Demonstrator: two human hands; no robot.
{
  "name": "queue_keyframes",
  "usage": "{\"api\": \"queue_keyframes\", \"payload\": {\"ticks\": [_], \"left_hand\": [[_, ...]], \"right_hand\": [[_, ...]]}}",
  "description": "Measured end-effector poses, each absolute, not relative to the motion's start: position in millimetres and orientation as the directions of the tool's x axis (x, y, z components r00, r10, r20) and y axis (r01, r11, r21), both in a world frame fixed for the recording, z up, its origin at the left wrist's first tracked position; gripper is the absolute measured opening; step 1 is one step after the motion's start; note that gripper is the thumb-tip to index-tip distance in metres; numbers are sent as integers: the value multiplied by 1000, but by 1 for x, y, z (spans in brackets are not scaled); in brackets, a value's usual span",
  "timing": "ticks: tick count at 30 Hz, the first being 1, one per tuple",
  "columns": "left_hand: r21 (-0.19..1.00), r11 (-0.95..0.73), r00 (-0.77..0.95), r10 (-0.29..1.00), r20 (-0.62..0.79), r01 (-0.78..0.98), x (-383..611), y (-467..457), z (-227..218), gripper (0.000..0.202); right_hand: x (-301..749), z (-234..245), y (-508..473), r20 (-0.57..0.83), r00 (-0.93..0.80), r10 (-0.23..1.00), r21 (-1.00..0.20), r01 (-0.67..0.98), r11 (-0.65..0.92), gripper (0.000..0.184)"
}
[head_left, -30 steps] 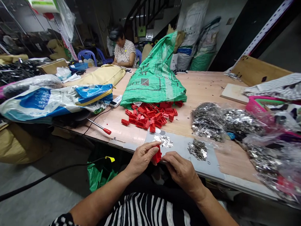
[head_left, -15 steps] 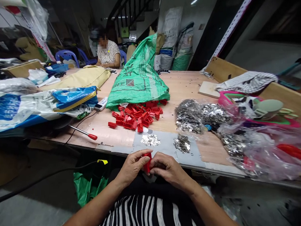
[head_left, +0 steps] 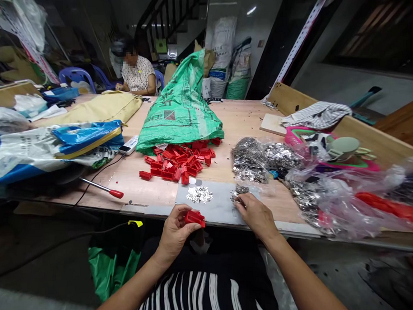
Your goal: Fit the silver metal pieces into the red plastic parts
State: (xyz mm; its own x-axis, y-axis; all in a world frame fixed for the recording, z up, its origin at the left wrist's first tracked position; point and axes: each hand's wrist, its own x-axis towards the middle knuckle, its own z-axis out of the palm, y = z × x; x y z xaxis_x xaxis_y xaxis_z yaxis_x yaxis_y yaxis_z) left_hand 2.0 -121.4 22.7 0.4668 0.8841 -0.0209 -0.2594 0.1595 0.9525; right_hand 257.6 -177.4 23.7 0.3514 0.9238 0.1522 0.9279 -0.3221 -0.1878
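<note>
In my left hand [head_left: 177, 230] a red plastic housing [head_left: 195, 218] is gripped between thumb and fingers, just off the table's front edge. My right hand [head_left: 256, 214] reaches to the small pile of dark metal pieces [head_left: 242, 189] on the grey mat [head_left: 221, 204]. Its fingertips are bent together at the pile; whether a piece is between them is too small to see. A second pile, of shiny silver pieces [head_left: 199, 194], lies on the mat's left part. Behind it many more red housings [head_left: 179, 160] spill from a green woven sack [head_left: 181, 115].
Clear bags of metal pieces [head_left: 250, 160] lie to the right, beside a pink basket [head_left: 290, 136]. A red-tipped lever [head_left: 115, 193] juts out at the left, near a blue-and-white sack [head_left: 33, 149]. Across the table sits another person [head_left: 139, 73].
My right hand has left the red housing and moved right to the dark metal pile. My left hand keeps the housing, now turned more level. The view has shifted slightly right.
</note>
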Motion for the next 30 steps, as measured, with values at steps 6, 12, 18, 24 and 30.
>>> {"api": "queue_keyframes", "payload": {"ticks": [6,12,18,24,30], "left_hand": [[973,82,415,910,14,-214,1,-118,20,45],[991,-120,384,913,134,-62,0,-116,16,36],[935,-335,359,892,276,113,2,-118,20,34],[915,-381,372,875,310,134,1,-115,19,33],[882,-426,406,855,322,199,3,-109,17,30]], "right_hand": [[254,20,-170,111,365,924,-151,925,-347,8],[247,24,-169,260,279,924,-441,886,-144,13],[214,38,-169,163,199,966,-721,693,-22,20],[217,19,-167,203,192,960,-576,817,-42,16],[231,3,-169,166,230,959,-497,859,-120,18]]}}
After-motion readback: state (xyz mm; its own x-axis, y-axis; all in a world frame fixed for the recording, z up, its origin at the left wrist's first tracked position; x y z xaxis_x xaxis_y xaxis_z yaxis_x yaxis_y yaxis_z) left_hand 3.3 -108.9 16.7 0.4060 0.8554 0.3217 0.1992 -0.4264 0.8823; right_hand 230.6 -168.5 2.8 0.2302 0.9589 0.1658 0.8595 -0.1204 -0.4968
